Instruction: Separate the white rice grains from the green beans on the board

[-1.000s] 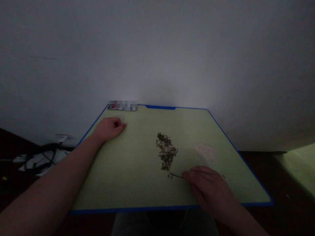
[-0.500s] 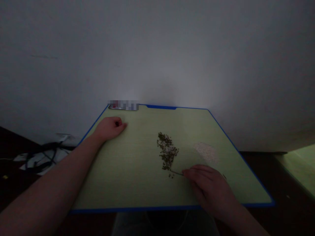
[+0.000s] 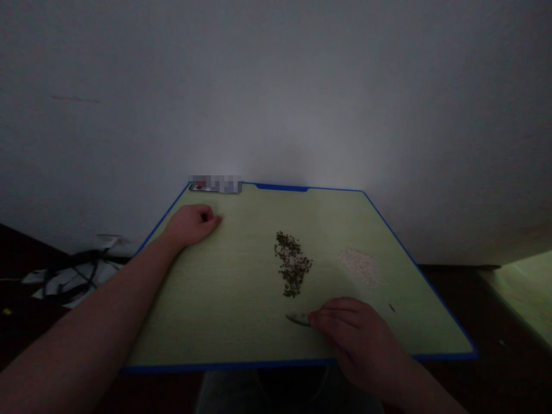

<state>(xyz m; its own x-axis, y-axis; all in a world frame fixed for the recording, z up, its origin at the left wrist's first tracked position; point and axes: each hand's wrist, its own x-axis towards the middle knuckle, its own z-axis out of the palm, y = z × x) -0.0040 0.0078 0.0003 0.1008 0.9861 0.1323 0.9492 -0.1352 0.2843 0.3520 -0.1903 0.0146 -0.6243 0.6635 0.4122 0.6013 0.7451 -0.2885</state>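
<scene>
My right hand pinches a thin, slightly curved metal tool low over the near part of the table. I cannot tell its exact kind. Just beyond its tip lies a pile of small green-brown beans, with pale grains mixed into its middle. A flat patch of pale, rice-like grains is spread to the right, beyond my right hand. My left hand rests on the left of the table, curled into a loose fist, with nothing visible in it.
The pale yellow-green table has a blue edge and stands against a grey wall. A phone-like flat object, partly blurred out, lies at the far left corner. A small dark reddish sliver lies right of my right hand. Cables are heaped at left.
My right hand has drawn the tool toward me and slightly left, away from the bean pile. The few loose beans at the pile's near end no longer show. My left hand stays put.
</scene>
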